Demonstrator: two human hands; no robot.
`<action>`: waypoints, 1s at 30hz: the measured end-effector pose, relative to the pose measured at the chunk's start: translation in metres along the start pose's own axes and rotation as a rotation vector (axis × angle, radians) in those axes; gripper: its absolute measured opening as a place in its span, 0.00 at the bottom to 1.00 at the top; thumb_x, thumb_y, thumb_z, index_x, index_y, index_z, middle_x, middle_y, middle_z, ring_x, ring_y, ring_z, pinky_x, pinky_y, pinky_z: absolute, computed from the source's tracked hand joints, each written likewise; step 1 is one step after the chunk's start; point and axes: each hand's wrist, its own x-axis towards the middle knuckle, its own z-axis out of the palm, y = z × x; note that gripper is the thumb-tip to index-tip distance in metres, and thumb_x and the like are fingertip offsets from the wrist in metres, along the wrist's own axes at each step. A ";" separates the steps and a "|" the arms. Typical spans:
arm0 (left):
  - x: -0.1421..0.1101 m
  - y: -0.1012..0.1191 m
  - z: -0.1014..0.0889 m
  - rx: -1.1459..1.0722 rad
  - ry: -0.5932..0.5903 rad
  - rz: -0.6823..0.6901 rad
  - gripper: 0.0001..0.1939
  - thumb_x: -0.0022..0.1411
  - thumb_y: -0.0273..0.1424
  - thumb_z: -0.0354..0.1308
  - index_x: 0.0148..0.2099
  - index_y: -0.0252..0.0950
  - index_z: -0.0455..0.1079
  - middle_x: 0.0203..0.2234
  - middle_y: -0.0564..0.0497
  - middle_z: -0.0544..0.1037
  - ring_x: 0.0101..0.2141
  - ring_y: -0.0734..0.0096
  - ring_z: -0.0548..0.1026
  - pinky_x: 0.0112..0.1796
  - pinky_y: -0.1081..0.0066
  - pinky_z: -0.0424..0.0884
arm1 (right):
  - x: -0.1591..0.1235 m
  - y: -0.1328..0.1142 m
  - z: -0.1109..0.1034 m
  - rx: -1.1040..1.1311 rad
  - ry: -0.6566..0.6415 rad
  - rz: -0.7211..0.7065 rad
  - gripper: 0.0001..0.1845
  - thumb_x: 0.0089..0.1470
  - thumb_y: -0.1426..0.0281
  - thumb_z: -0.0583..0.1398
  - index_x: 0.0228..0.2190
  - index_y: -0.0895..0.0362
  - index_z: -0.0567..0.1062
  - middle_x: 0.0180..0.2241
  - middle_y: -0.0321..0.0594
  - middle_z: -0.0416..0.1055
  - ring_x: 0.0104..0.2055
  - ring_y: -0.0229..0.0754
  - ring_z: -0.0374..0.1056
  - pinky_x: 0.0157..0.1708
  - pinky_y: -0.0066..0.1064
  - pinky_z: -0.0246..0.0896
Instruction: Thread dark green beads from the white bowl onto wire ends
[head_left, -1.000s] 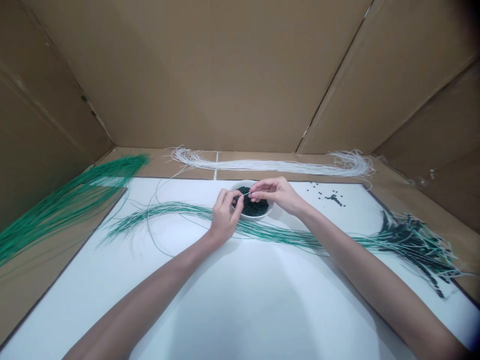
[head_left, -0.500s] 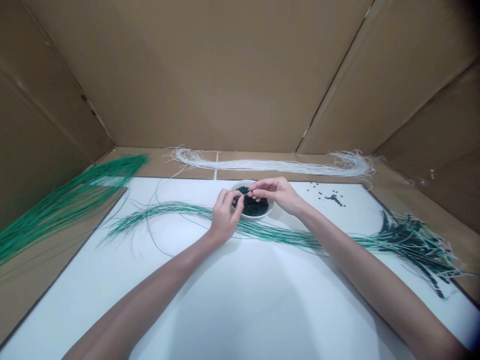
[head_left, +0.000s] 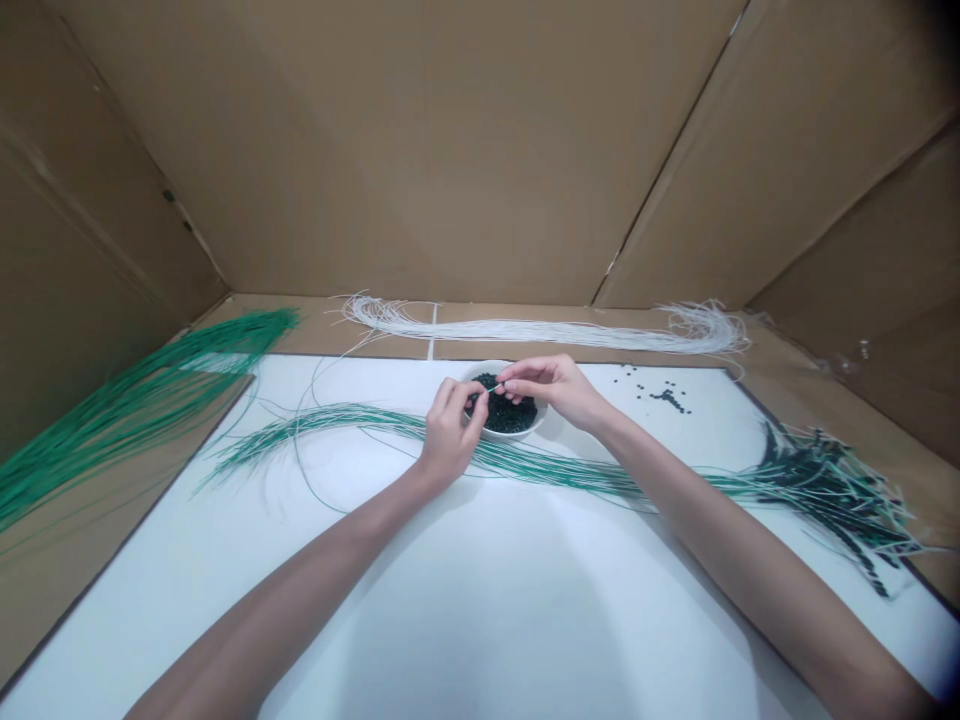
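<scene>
Over a white bowl (head_left: 517, 437) of small black beads (head_left: 510, 415), my two hands meet fingertip to fingertip. My left hand (head_left: 450, 428) is closed in a pinch on a thin pale cord (head_left: 492, 388), whose short end points toward the other hand. Thumb and forefinger of my right hand (head_left: 561, 392) pinch what looks like one black bead at the cord's tip; whether the cord is through it is too small to tell. Beneath both arms runs a bundle of green cords (head_left: 555, 468), its right-hand ends strung with black beads (head_left: 814, 470).
Loose black beads (head_left: 667, 398) lie scattered right of the bowl on the white board (head_left: 480, 600). A white cord bundle (head_left: 540, 332) stretches along the back. At the left lies a thick green bundle (head_left: 150, 395). Cardboard walls (head_left: 420, 150) enclose the back and sides.
Only the fingertips shift slightly at the cord's end; the right fingers move a touch against the bead. Everything else stays where it was.
</scene>
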 end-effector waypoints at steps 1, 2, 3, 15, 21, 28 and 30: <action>0.000 0.000 0.000 0.000 0.001 0.000 0.04 0.59 0.27 0.48 0.35 0.36 0.63 0.26 0.53 0.64 0.27 0.78 0.63 0.31 0.76 0.62 | 0.000 0.000 0.000 -0.003 0.002 0.001 0.12 0.39 0.67 0.63 0.29 0.60 0.75 0.26 0.38 0.74 0.26 0.33 0.66 0.30 0.28 0.63; 0.000 0.000 0.000 0.001 0.002 0.000 0.04 0.59 0.27 0.48 0.35 0.36 0.63 0.26 0.53 0.64 0.27 0.78 0.63 0.31 0.76 0.62 | 0.000 0.000 0.000 -0.006 0.003 0.002 0.12 0.39 0.67 0.63 0.29 0.60 0.75 0.26 0.38 0.74 0.26 0.33 0.66 0.30 0.28 0.63; 0.000 0.000 0.000 0.003 0.001 0.000 0.04 0.59 0.27 0.48 0.35 0.36 0.63 0.26 0.53 0.64 0.27 0.77 0.63 0.31 0.76 0.62 | 0.000 0.001 0.000 -0.009 0.003 0.002 0.13 0.39 0.66 0.63 0.29 0.60 0.75 0.26 0.38 0.74 0.26 0.34 0.66 0.30 0.28 0.63; 0.000 0.000 0.000 0.004 0.001 -0.008 0.04 0.59 0.27 0.48 0.35 0.36 0.63 0.26 0.53 0.64 0.27 0.77 0.63 0.31 0.76 0.62 | 0.000 0.001 0.000 -0.027 -0.010 -0.005 0.12 0.40 0.67 0.62 0.30 0.60 0.75 0.26 0.38 0.74 0.25 0.33 0.66 0.29 0.27 0.63; -0.001 -0.001 -0.001 0.000 -0.007 -0.004 0.04 0.58 0.27 0.48 0.35 0.36 0.63 0.26 0.53 0.64 0.27 0.78 0.63 0.31 0.76 0.62 | 0.000 0.000 -0.002 -0.081 -0.026 -0.031 0.12 0.41 0.67 0.61 0.30 0.60 0.75 0.27 0.39 0.73 0.27 0.34 0.66 0.29 0.27 0.63; -0.001 -0.001 0.000 0.008 -0.032 -0.010 0.04 0.58 0.27 0.48 0.35 0.36 0.64 0.27 0.53 0.64 0.27 0.77 0.63 0.31 0.77 0.62 | -0.002 -0.002 0.001 -0.188 -0.043 -0.088 0.09 0.43 0.68 0.60 0.29 0.59 0.76 0.30 0.39 0.72 0.30 0.36 0.66 0.29 0.27 0.64; -0.001 -0.001 0.000 0.007 -0.029 -0.009 0.04 0.59 0.27 0.48 0.35 0.36 0.64 0.26 0.53 0.64 0.27 0.77 0.63 0.31 0.76 0.62 | -0.002 -0.002 0.002 -0.179 -0.036 -0.100 0.10 0.43 0.67 0.60 0.29 0.59 0.76 0.30 0.39 0.72 0.31 0.36 0.66 0.29 0.28 0.64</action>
